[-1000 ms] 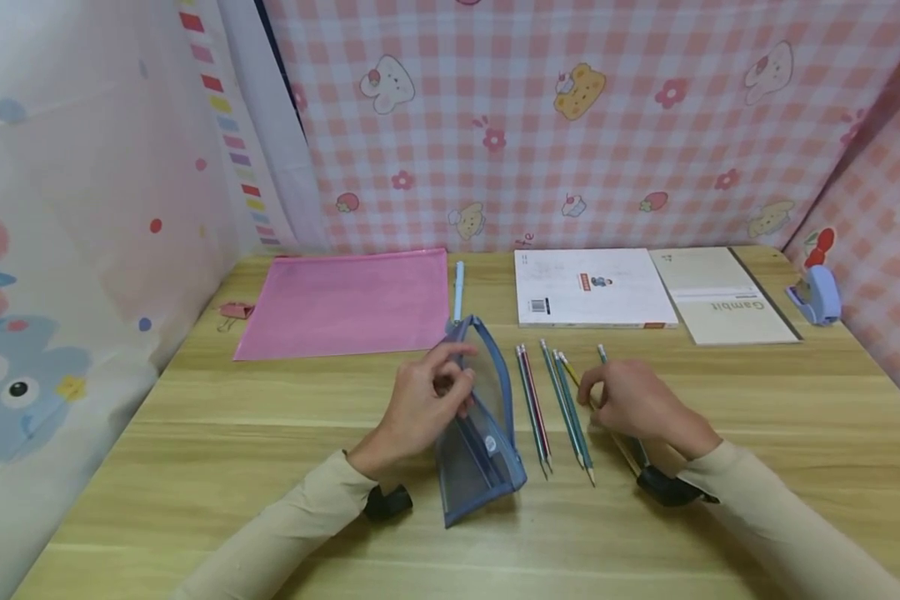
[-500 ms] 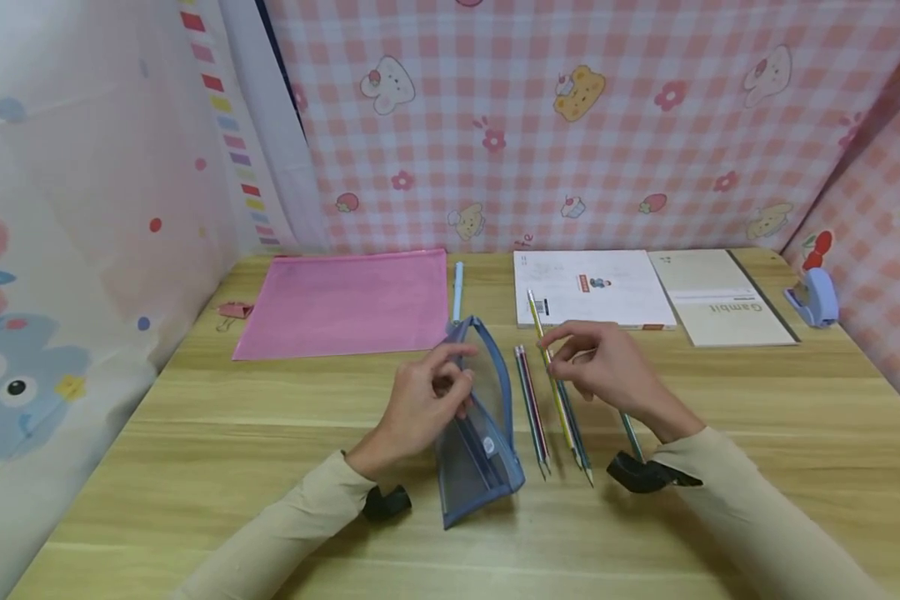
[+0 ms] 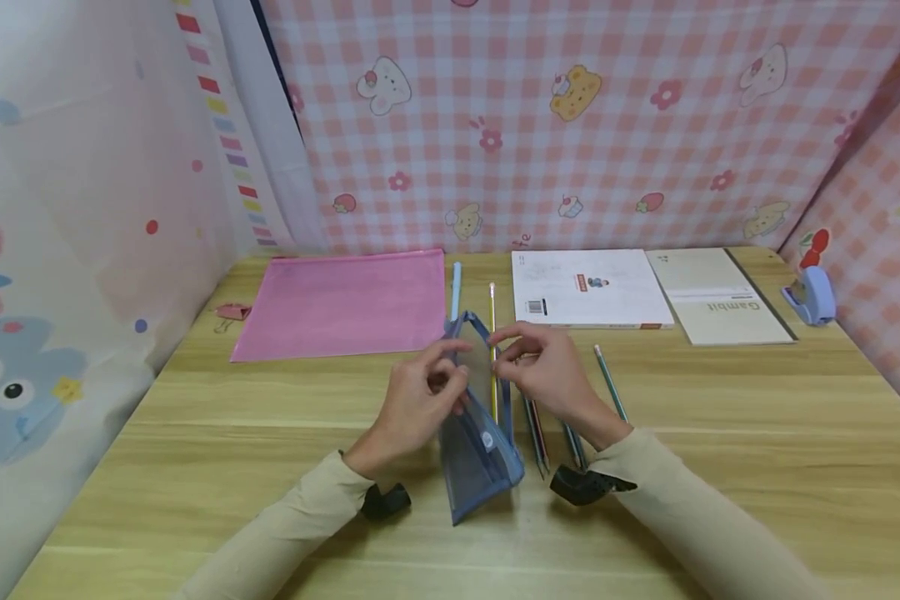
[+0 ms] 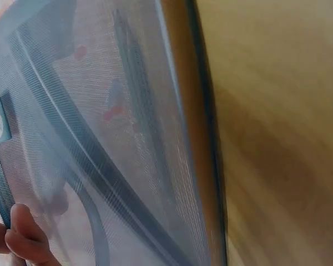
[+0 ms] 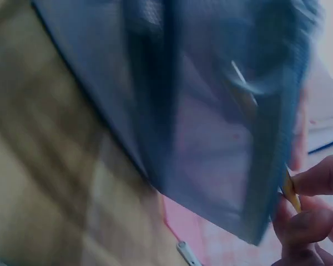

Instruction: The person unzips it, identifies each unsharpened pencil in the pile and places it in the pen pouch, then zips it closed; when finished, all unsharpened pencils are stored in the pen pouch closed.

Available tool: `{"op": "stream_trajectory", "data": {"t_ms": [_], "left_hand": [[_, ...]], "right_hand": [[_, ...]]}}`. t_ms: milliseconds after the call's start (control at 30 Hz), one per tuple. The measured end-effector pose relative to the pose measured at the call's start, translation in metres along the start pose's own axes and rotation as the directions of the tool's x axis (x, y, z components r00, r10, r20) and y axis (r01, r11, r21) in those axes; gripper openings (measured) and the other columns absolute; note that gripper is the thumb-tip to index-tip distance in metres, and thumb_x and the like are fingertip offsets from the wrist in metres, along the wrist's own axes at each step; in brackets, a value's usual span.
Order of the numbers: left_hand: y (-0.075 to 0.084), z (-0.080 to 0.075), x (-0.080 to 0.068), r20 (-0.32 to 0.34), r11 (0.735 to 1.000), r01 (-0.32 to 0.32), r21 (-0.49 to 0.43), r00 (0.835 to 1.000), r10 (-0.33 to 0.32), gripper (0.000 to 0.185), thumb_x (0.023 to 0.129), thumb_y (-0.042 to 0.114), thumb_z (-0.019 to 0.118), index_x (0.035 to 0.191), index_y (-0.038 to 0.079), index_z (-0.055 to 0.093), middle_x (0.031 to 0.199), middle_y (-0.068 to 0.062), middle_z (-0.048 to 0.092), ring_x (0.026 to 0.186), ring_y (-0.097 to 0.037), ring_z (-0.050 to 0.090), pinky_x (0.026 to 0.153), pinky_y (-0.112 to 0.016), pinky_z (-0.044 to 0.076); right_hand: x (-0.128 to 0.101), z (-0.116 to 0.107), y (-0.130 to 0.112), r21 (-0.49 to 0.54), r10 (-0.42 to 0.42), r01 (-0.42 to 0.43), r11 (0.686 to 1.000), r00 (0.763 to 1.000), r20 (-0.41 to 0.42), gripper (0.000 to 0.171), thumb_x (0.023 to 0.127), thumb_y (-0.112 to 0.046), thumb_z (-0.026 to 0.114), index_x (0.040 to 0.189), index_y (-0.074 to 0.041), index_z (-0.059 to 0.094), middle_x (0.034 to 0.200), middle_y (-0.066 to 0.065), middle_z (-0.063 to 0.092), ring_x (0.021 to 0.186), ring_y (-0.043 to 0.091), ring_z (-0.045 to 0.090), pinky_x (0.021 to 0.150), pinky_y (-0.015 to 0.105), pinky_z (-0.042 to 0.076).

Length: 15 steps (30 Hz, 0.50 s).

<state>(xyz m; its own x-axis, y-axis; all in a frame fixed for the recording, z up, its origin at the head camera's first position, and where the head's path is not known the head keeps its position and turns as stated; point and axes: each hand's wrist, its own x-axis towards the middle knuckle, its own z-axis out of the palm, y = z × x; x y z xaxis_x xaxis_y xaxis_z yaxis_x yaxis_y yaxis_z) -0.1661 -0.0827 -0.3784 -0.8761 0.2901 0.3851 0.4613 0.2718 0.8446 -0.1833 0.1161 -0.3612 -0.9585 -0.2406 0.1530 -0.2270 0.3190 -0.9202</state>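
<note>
My left hand (image 3: 412, 400) pinches the edge of a blue mesh pencil case (image 3: 478, 479) and holds it tilted up with its mouth spread. Between thumb and fingers, my right hand (image 3: 551, 371) grips a yellow pencil (image 3: 492, 312) near its middle. Eraser end up, the pencil slants down into the mouth of the case; its lower part shows blurred through the mesh in the right wrist view. Beside the case lie several striped and teal pencils (image 3: 536, 437), partly hidden by my right hand and wrist. Through the mesh (image 4: 100, 100), the left wrist view shows a dark, pencil-like shape.
A teal pencil (image 3: 611, 383) lies apart on the right. Along the back are a pink zip folder (image 3: 337, 304), a light blue pen (image 3: 456, 287), a white book (image 3: 592, 287), a beige notebook (image 3: 720, 296) and a lilac tape dispenser (image 3: 817, 296). A pink binder clip (image 3: 233, 312) sits far left.
My right hand has picked up the yellow pencil from the table and carried it left, over the other pencils, to the mouth of the pencil case. My left hand has stayed in place.
</note>
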Motion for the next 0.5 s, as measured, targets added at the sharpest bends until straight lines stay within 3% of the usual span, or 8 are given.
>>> {"op": "stream_trajectory", "data": {"t_ms": [267,500], "left_hand": [[0.001,-0.002,0.002,-0.009,1.000,-0.007,0.001,1.000,0.007,0.032,0.095,0.000,0.056,0.125,-0.005,0.061,0.071,-0.015,0.071,0.054,-0.006,0.062,0.052,-0.027,0.057],[-0.004,-0.001,0.002,-0.001,0.999,-0.046,0.011,0.999,0.046,0.029,0.094,0.000,0.057,0.122,-0.007,0.062,0.070,-0.014,0.071,0.053,-0.006,0.061,0.052,-0.025,0.056]], "right_hand": [[-0.006,0.012,-0.002,-0.120,0.004,0.007,0.993,0.996,0.086,0.020,0.081,-0.003,0.071,0.100,-0.007,0.073,0.078,0.011,0.075,0.054,0.008,0.052,0.048,0.021,0.036],[-0.008,0.014,-0.004,-0.235,-0.037,0.086,0.968,0.978,0.206,0.021,0.080,0.001,0.068,0.098,-0.007,0.073,0.079,0.006,0.075,0.065,0.007,0.063,0.054,0.021,0.047]]}}
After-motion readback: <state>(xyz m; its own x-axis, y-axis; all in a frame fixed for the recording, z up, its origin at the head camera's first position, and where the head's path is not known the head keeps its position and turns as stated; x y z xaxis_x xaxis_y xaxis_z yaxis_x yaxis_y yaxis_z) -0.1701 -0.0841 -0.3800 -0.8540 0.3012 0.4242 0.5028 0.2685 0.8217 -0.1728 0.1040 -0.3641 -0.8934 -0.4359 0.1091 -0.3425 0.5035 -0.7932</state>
